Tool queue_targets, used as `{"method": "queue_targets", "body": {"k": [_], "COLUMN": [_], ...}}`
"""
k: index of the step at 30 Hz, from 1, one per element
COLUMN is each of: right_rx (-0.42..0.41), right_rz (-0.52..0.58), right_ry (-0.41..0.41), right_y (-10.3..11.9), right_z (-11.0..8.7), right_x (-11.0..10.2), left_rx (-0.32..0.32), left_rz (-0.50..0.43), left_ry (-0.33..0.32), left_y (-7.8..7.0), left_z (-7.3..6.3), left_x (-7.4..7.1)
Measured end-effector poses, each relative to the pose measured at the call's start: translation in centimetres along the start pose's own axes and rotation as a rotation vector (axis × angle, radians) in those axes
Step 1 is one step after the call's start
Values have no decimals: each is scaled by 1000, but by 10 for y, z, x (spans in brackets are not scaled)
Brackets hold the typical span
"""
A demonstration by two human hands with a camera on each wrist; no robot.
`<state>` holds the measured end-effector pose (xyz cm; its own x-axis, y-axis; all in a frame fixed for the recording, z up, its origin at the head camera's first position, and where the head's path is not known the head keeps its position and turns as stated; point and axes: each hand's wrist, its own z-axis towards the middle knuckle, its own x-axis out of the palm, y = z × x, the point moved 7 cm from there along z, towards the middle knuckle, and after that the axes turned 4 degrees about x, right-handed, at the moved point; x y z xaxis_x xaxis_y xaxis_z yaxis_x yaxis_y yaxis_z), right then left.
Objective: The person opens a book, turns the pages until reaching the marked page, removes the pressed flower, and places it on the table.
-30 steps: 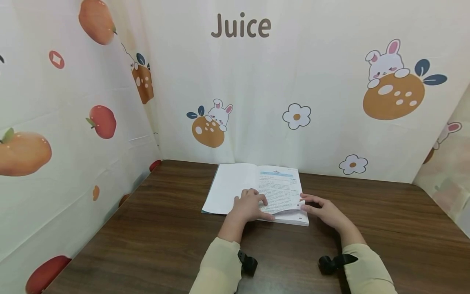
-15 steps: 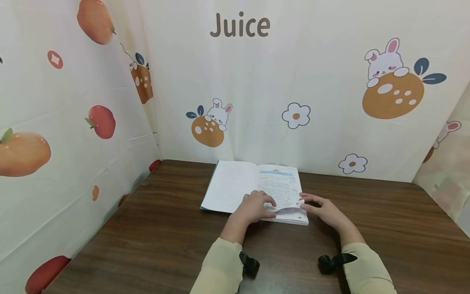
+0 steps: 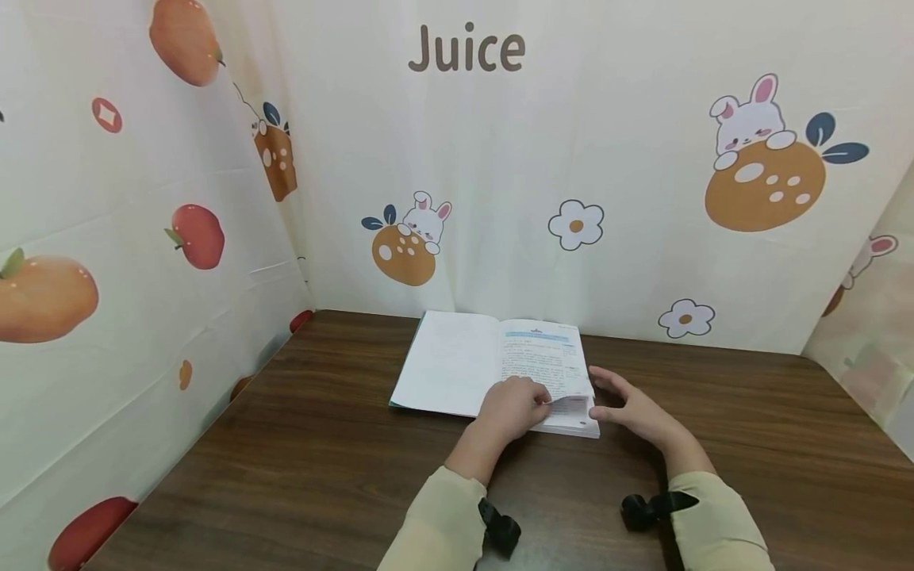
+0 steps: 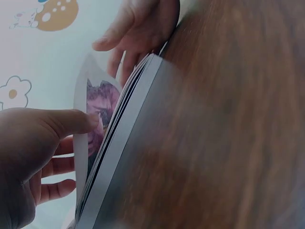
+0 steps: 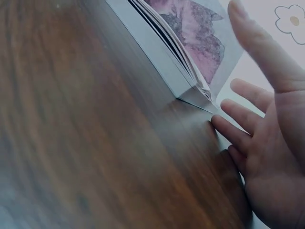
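An open book (image 3: 446,361) lies on the table, its left page blank and its right page printed with text under a blue heading. My left hand (image 3: 510,408) is at the near edge of the right page and pinches a lifted page (image 4: 82,98) between thumb and fingers. A purplish picture shows on that page's underside in both wrist views. Beside the book's right edge is my right hand (image 3: 638,411), thumb and fingers spread apart. In the right wrist view its fingers (image 5: 238,112) are close to the book's corner and hold nothing; whether they touch it I cannot tell.
The brown wooden table (image 3: 300,476) extends around the book on the left, right and near side. A pale curtain (image 3: 500,159) printed with fruit, rabbits and flowers stands right behind the book. Black cameras are strapped to both sleeves.
My left hand has moved right along the book's near edge and closed on the page, whose corner now stands higher. My right hand has stayed near the edge, its fingers spread a little wider.
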<state>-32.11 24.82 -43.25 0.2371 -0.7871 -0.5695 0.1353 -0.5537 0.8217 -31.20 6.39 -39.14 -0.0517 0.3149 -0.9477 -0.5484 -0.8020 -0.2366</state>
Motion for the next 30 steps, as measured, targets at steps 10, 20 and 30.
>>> {"method": "queue_targets", "body": {"k": [10, 20, 30], "right_rx": [15, 32, 59], "right_rz": [13, -4, -46], "right_ry": [-12, -11, -4], "right_y": [-1, -1, -1], "right_z": [2, 1, 2], "right_x": [2, 3, 2], "left_rx": [-38, -77, -81], "left_rz": [-35, -67, -93], "left_ry": [-10, -27, -105], "left_y": [-5, -7, -2], "left_z": [1, 1, -1], "left_x": [1, -2, -13]}}
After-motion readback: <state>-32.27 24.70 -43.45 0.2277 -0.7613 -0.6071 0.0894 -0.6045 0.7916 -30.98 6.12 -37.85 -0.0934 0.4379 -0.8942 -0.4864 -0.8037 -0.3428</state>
